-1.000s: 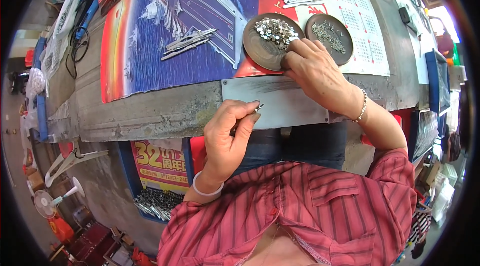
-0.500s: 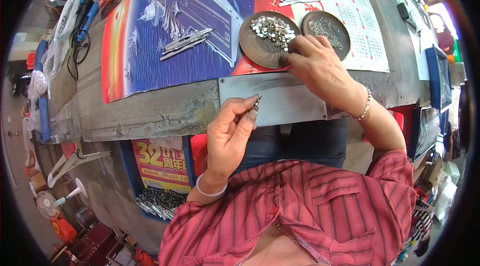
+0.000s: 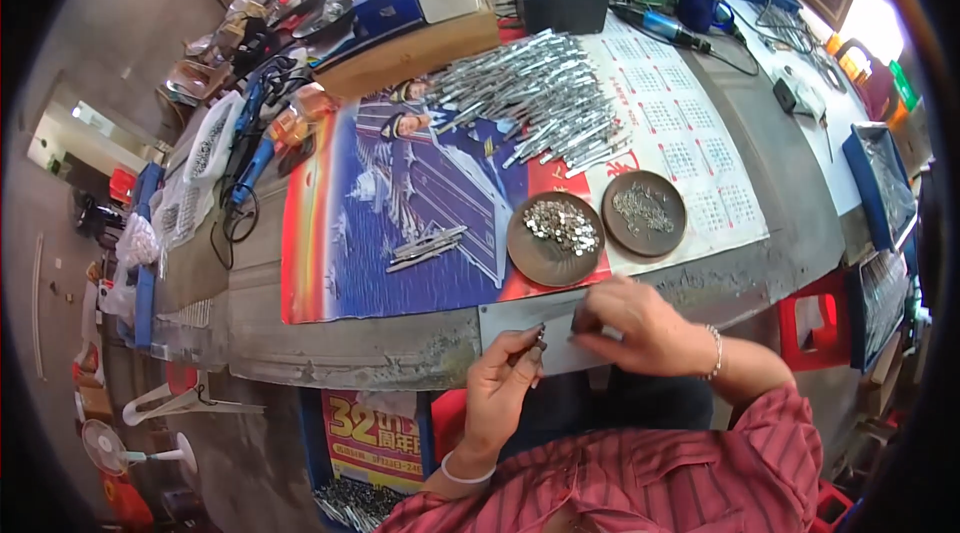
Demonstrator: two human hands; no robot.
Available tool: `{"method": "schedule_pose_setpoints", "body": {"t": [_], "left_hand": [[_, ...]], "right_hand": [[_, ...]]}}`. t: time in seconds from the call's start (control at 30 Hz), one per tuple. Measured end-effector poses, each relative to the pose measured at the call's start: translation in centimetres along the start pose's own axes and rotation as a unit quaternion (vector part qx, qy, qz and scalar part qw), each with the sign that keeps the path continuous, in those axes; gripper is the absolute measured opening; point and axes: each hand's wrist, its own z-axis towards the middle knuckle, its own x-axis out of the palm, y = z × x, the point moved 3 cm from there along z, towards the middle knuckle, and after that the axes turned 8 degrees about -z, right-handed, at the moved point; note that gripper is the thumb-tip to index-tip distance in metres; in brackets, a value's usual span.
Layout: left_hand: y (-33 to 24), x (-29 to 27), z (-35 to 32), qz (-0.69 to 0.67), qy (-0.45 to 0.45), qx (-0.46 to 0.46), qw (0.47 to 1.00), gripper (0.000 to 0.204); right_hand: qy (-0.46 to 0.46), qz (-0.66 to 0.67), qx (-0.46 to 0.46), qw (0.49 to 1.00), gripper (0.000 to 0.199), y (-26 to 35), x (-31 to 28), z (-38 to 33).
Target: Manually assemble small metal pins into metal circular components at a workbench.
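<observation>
My left hand (image 3: 500, 393) pinches a small dark metal piece (image 3: 541, 336) upright between thumb and fingertips, at the table's near edge. Just right of it is my right hand (image 3: 640, 328), its fingers curled together and slightly blurred; whatever they pinch is too small to make out. Beyond the hands stands a round brown dish (image 3: 540, 268) with shiny silver discs (image 3: 562, 224) heaped in it. A second brown dish (image 3: 640, 243), right beside it, holds tiny metal pins (image 3: 642, 208). Under my hands lies a pale metal plate (image 3: 500, 321) fixed at the edge.
A printed poster sheet (image 3: 330, 278) covers the tabletop, with a big pile of slim metal strips (image 3: 550, 98) and a smaller bunch (image 3: 428, 248) on it. Boxes (image 3: 560, 3) and a blue mug (image 3: 700, 3) stand behind. Corded blue tools (image 3: 255, 158) lie at left.
My right hand has left the dishes and come back close to my left hand. The view has tipped up, showing more of the table's far side. The left hand keeps its pinch.
</observation>
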Motion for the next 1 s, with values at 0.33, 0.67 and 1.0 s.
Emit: {"method": "schedule_pose_setpoints", "body": {"t": [0.33, 0.67, 1.0], "left_hand": [[-0.2, 2.6, -0.1, -0.064, 0.067, -0.014, 0.996, 0.026], [0.5, 4.3, -1.3, -0.103, 0.104, 0.005, 0.989, 0.029], [0.1, 5.8, -2.0, -0.077, 0.176, 0.019, 0.981, 0.030]], "right_hand": [[-0.124, 0.049, -0.013, 0.991, 0.019, 1.5, 2.1, -1.7], [-0.253, 0.040, -0.017, 0.966, 0.022, 1.7, 2.4, -3.7], [-0.135, 0.518, 0.097, 0.839, 0.021, 0.1, 2.4, -5.0]]}}
